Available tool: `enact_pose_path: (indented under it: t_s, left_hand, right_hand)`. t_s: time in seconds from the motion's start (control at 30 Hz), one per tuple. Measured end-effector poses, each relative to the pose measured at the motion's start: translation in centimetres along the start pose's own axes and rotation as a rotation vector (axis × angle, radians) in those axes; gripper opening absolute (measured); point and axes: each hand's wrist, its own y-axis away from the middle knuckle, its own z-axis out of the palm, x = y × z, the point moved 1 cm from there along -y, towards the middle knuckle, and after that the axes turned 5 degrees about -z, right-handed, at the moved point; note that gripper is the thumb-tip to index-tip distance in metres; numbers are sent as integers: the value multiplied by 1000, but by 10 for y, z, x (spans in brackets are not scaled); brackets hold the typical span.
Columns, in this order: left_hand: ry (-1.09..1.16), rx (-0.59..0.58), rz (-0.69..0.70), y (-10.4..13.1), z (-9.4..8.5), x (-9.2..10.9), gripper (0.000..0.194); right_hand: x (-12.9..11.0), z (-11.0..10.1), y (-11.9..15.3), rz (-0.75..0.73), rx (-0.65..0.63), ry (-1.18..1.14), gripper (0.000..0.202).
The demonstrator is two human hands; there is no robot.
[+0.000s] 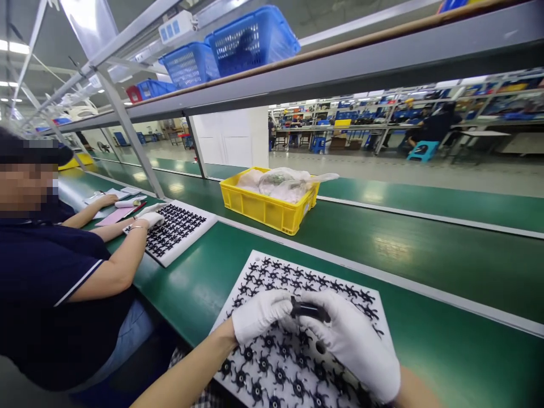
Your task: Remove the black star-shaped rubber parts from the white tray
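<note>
Both of my hands wear white gloves and meet above a white board (259, 263) set with rows of small black bladed wheels (280, 375). Between them is a short black cylindrical part (309, 310), lying roughly sideways. My left hand (262, 314) pinches its left end with thumb and fingers. The fingers of my right hand (352, 340) are wrapped round its right end. A dark round hole or piece (321, 347) shows on the board just below my right hand. My right hand and wrist hide part of the board's right side.
A yellow crate (263, 211) with plastic-wrapped contents stands on the green belt (382, 238) beyond the board. At my left a co-worker (55, 272) in white gloves handles a similar board (191, 238). Blue baskets (255, 39) sit on the overhead shelf.
</note>
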Motion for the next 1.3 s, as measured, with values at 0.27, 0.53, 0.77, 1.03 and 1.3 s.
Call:
enact_pose_path:
  t_s: [0.27, 0.53, 0.77, 1.03, 1.3]
  left_hand:
    - [-69, 230, 5, 9, -35, -21, 34]
    - [-174, 442, 89, 36, -19, -28, 35]
    - [-27, 471, 85, 42, 2, -45, 51]
    - [176, 503, -41, 48, 6, -41, 55]
    - [200, 562, 59, 54, 16, -39, 38]
  right_hand:
    - [-7, 31, -40, 172, -91, -183, 32]
    - [-10, 33, -40, 211, -183, -363, 37]
    - [-12, 36, -30, 198, -199, -473, 23]
    - [-21, 33, -24, 187, -134, -584, 28]
    - [-27, 32, -21, 145, -203, -706, 25]
